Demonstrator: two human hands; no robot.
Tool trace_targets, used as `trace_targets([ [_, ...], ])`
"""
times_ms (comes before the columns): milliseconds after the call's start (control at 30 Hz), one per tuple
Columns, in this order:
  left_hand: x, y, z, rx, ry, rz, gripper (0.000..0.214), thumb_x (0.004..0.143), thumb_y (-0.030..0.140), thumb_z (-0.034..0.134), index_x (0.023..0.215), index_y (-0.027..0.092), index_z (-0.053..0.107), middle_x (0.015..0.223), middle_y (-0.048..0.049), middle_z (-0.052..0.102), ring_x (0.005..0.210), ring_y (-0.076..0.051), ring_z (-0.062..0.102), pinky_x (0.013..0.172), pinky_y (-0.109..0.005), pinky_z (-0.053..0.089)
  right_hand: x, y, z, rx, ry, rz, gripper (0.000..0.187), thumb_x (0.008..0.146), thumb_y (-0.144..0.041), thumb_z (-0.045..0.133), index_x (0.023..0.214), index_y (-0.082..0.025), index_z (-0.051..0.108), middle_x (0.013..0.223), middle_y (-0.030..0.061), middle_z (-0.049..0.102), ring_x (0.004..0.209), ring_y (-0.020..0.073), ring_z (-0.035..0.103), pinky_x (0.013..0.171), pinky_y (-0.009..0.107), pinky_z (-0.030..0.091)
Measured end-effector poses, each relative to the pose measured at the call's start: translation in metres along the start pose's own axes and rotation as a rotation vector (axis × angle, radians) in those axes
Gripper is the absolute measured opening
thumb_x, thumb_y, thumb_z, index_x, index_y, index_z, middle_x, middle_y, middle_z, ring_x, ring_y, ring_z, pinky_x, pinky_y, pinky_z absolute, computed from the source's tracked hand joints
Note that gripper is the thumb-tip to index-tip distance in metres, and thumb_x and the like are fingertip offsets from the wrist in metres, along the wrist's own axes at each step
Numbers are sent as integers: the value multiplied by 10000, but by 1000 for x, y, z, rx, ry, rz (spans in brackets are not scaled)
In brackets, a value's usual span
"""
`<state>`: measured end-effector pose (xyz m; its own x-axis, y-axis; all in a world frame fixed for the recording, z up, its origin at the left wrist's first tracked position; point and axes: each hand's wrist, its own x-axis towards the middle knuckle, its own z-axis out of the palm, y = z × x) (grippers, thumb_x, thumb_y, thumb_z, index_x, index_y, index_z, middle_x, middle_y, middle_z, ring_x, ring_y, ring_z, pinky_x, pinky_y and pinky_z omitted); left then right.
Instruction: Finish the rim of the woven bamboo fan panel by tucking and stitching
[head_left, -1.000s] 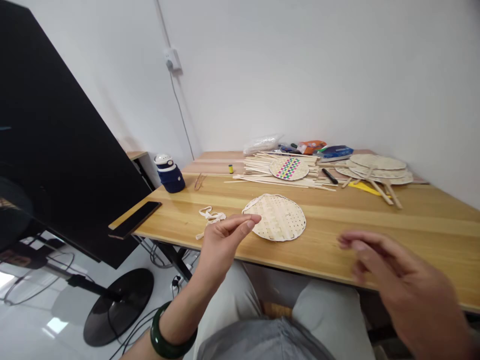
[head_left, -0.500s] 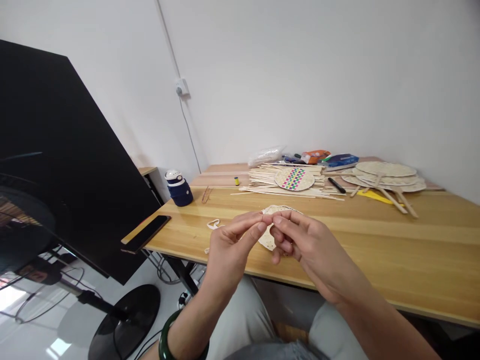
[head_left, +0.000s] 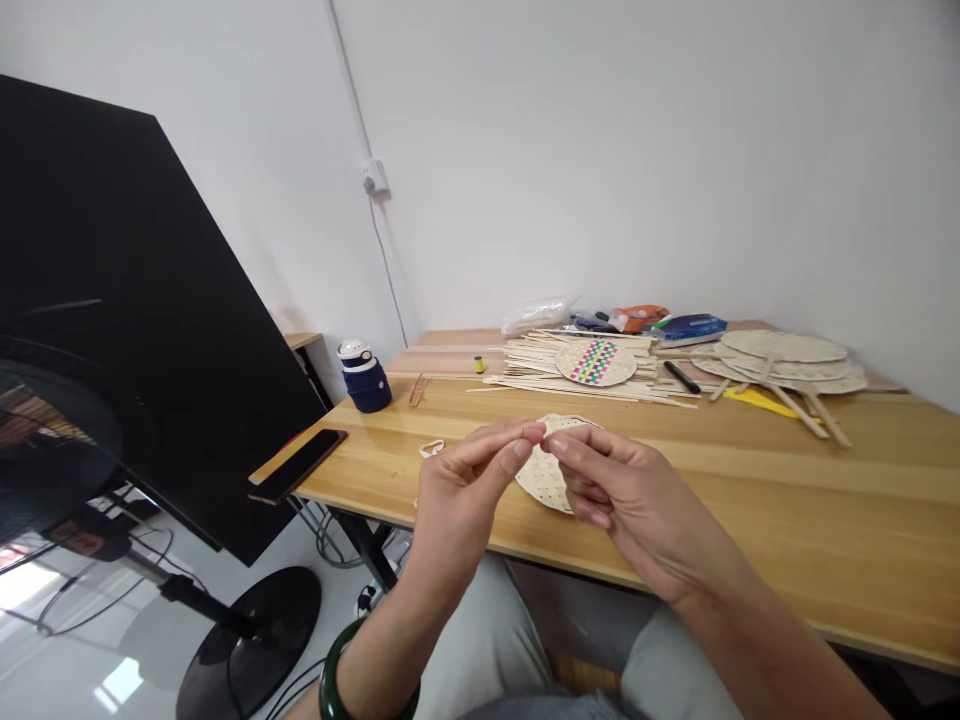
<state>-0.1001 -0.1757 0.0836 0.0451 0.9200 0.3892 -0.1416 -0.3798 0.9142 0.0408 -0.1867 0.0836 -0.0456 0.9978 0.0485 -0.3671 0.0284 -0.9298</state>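
My left hand point(head_left: 476, 480) and my right hand point(head_left: 611, 475) are raised above the near side of the table, their fingertips almost meeting. Thumb and forefinger are pinched together on each hand. Whatever sits in the two pinches is too small to make out. Behind and below them a round woven bamboo piece point(head_left: 546, 482) lies on the wooden table, partly hidden by my fingers. Left of it is a loop of pale strip point(head_left: 431, 449), partly covered by my left hand.
At the back lie bamboo strips point(head_left: 525, 352) under a colour-patterned woven disc point(head_left: 596, 363). A thread spool point(head_left: 479, 365), black pen point(head_left: 682, 377) and stacked woven fans point(head_left: 784, 347) are nearby. A blue jug point(head_left: 365, 379) and phone point(head_left: 298, 466) stand left, beside a black panel point(head_left: 150, 300).
My fingertips have drawn slightly apart, and the lower fingers of my right hand have curled in. More of the round woven piece shows. The whole view has shifted a little.
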Motion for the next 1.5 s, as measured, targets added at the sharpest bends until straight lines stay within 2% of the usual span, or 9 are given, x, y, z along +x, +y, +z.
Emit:
trace_targets([
  [100, 3, -1, -6, -12, 112, 3, 70, 779, 260, 727, 806, 242, 788, 971, -7, 760, 945, -164, 679, 893, -258, 526, 2, -5, 0, -84, 90, -57, 337, 625, -445, 807, 703, -150, 666, 539, -54, 417, 460, 38, 259, 388, 185, 182],
  [200, 9, 4, -13, -49, 127, -36, 140, 750, 328, 756, 839, 225, 787, 806, -8, 759, 764, -142, 691, 787, -252, 564, 6, -15, 1, -205, 135, -184, 304, 653, -442, 787, 723, -165, 683, 527, -56, 417, 445, 42, 265, 389, 198, 178],
  [333, 16, 21, -15, -57, 54, -102, 224, 755, 327, 758, 923, 181, 779, 730, -36, 767, 729, -152, 716, 779, -249, 577, 11, -33, 9, -400, 146, -460, 178, 749, -371, 725, 719, -198, 694, 553, -38, 489, 487, 75, 388, 441, 211, 322],
  [433, 18, 34, -12, -64, -2, -88, 213, 785, 299, 733, 946, 164, 771, 759, -55, 776, 738, -167, 730, 758, -251, 588, 10, -46, 19, -522, 148, -640, 104, 785, -290, 689, 716, -211, 690, 726, 1, 637, 680, 125, 567, 604, 226, 470],
  [500, 19, 40, -10, -79, -39, -66, 202, 801, 285, 716, 949, 158, 768, 775, -61, 778, 755, -182, 736, 724, -255, 599, 9, -51, 25, -550, 146, -695, 83, 791, -249, 676, 719, -209, 685, 837, 16, 681, 794, 150, 619, 685, 243, 514],
  [667, 22, 45, -14, -85, -110, -9, 193, 831, 292, 691, 972, 183, 764, 804, -47, 780, 782, -174, 739, 706, -233, 605, 8, -57, 36, -520, 72, -681, 115, 831, -231, 641, 729, -200, 685, 940, 29, 708, 860, 162, 667, 694, 244, 556],
  [800, 24, 50, -16, -68, -122, 39, 164, 835, 288, 688, 938, 191, 771, 823, -36, 781, 813, -171, 737, 715, -220, 604, 8, -60, 43, -490, 7, -683, 122, 835, -217, 650, 719, -192, 676, 936, 37, 716, 911, 180, 678, 732, 255, 578],
  [1067, 26, 61, -16, -35, -136, 84, 163, 849, 268, 666, 924, 167, 770, 880, -61, 780, 855, -198, 736, 740, -256, 605, 10, -67, 45, -540, -3, -721, 99, 840, -234, 663, 758, -198, 706, 969, 37, 722, 944, 210, 679, 715, 261, 594],
  [1500, 27, 64, -18, -46, -143, 97, 159, 852, 243, 656, 948, 183, 767, 886, -53, 781, 865, -199, 736, 711, -247, 606, 17, -71, 43, -609, -53, -762, 97, 832, -280, 672, 771, -215, 711, 968, 30, 723, 934, 209, 683, 731, 267, 591],
])
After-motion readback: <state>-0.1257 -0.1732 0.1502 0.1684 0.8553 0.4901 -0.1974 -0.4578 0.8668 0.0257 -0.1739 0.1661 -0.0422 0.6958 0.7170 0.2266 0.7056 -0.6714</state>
